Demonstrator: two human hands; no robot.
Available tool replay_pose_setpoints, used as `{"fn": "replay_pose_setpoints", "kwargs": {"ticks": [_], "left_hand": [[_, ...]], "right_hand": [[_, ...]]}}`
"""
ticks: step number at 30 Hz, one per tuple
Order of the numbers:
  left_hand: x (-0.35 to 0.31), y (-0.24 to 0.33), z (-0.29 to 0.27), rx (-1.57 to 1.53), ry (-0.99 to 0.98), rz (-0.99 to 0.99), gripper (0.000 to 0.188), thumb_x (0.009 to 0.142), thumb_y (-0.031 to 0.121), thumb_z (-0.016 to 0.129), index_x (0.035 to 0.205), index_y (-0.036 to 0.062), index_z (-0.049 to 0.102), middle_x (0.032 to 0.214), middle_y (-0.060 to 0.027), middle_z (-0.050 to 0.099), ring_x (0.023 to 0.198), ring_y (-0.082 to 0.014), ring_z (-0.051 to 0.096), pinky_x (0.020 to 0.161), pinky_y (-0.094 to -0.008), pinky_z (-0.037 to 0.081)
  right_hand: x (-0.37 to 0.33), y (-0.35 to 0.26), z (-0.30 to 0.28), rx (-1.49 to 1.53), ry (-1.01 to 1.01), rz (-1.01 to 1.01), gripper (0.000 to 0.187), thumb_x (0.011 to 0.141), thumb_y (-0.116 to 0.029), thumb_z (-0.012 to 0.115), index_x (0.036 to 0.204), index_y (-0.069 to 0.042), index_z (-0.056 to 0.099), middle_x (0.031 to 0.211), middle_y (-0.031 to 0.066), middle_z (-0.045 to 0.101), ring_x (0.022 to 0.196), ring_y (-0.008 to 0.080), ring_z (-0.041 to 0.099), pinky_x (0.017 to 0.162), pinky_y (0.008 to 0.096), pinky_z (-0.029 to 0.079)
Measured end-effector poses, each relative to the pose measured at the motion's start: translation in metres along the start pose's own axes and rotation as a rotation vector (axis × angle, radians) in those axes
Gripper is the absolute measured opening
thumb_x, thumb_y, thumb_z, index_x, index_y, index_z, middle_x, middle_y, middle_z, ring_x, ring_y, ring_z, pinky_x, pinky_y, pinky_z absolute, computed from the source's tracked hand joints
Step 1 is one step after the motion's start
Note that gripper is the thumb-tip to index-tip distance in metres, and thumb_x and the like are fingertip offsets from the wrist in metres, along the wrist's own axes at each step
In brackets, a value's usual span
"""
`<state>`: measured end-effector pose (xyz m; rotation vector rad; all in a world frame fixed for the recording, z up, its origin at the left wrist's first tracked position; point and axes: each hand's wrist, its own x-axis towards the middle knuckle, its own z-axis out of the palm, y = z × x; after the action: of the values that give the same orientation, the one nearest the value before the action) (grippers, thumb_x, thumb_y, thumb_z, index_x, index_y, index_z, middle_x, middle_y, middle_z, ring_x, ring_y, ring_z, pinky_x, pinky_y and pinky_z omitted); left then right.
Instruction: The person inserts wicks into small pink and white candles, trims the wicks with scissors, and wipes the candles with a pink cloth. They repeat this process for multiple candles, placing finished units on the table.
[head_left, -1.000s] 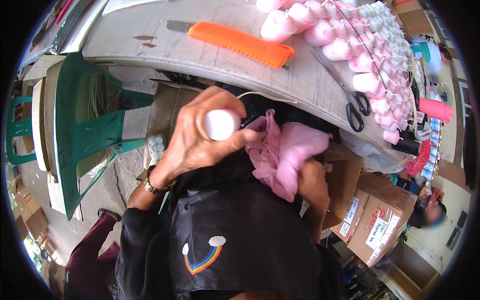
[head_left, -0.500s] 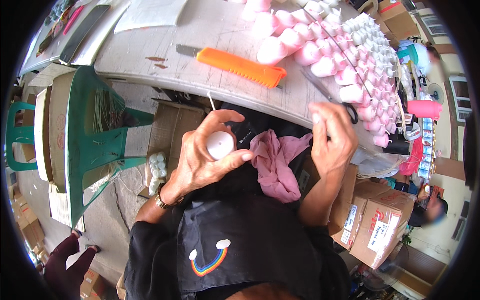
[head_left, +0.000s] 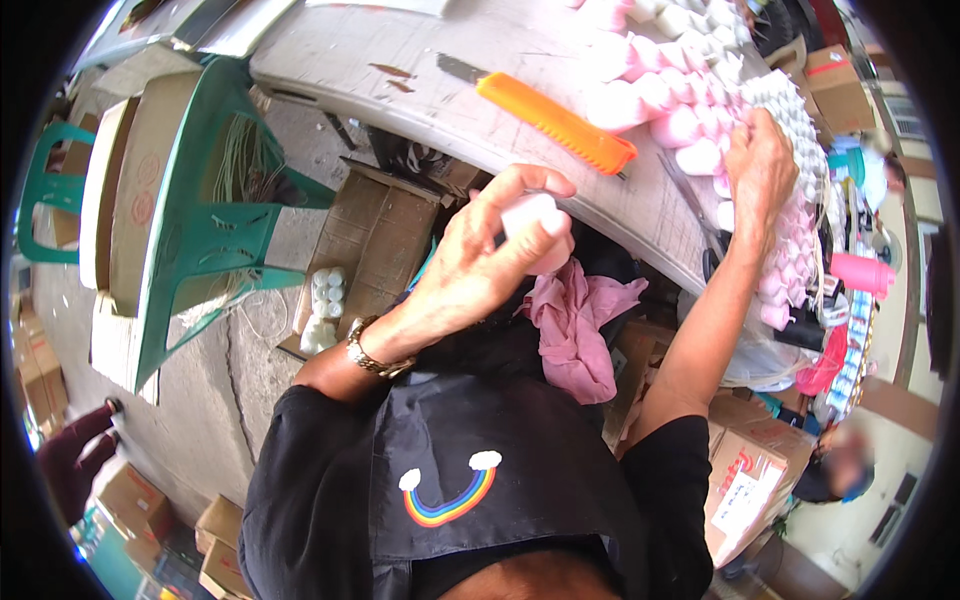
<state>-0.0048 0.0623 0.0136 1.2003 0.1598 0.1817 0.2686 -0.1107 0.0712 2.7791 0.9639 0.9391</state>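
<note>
My left hand (head_left: 490,240) is wrapped round a short, pale pink candle (head_left: 530,220), held in front of the table's edge, with the thumb and index finger on either side of it. My right hand (head_left: 762,165) reaches over the table to the rows of pink and white candles (head_left: 672,105) at the right. Its fingers are bent together among those candles; what is between the fingertips, if anything, is hidden. Scissors (head_left: 692,205) with dark handles lie beside the candles, close to my right forearm. An orange box cutter (head_left: 555,122) with its blade out lies on the table.
A pink cloth (head_left: 575,335) lies below the table edge. At the left stands a green plastic chair (head_left: 225,215) with pale wicks hanging on it. An open cardboard box (head_left: 365,230) and bagged white candles (head_left: 325,300) are beside it. Another cardboard box (head_left: 755,475) is at the right.
My right hand has moved from the table's edge up and right onto the candles. My left hand has turned the candle and moved right; the wick standing above that hand no longer shows. The view has shifted.
</note>
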Motion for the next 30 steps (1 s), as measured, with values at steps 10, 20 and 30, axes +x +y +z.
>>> {"fn": "replay_pose_setpoints", "kwargs": {"ticks": [10,20,30], "left_hand": [[0.009,0.002,-0.001,-0.861,0.041,0.034,0.042,0.100,0.038,0.051,0.125,0.0050,0.051,0.113,-0.0189,0.063,0.105,-0.0283,0.064,0.099,-0.0432,0.050],[0.018,-0.005,-0.004,-1.183,0.028,0.056,0.043,0.101,0.038,0.050,0.121,0.0002,0.050,0.115,-0.0218,0.059,0.110,-0.0309,0.061,0.101,-0.0429,0.050],[0.018,-0.003,0.000,-1.159,0.074,0.018,0.042,0.101,0.039,0.050,0.118,0.0014,0.052,0.110,-0.0187,0.064,0.101,-0.0297,0.064,0.094,-0.0419,0.052]], "right_hand": [[-0.064,-0.066,-0.088,0.347,0.420,-0.243,0.031,0.084,0.011,0.057,0.109,-0.002,0.070,0.090,0.0122,0.065,0.078,0.0252,0.065,0.065,0.0375,0.050],[-0.143,-0.094,-0.116,0.682,0.065,-0.234,0.049,0.070,0.011,0.065,0.113,-0.011,0.073,0.078,0.0067,0.060,0.063,0.0201,0.063,0.053,0.0344,0.050],[-0.152,-0.099,-0.109,0.674,0.062,-0.192,0.044,0.070,0.012,0.066,0.109,-0.006,0.074,0.075,0.0071,0.059,0.061,0.0192,0.062,0.052,0.0314,0.049]]}}
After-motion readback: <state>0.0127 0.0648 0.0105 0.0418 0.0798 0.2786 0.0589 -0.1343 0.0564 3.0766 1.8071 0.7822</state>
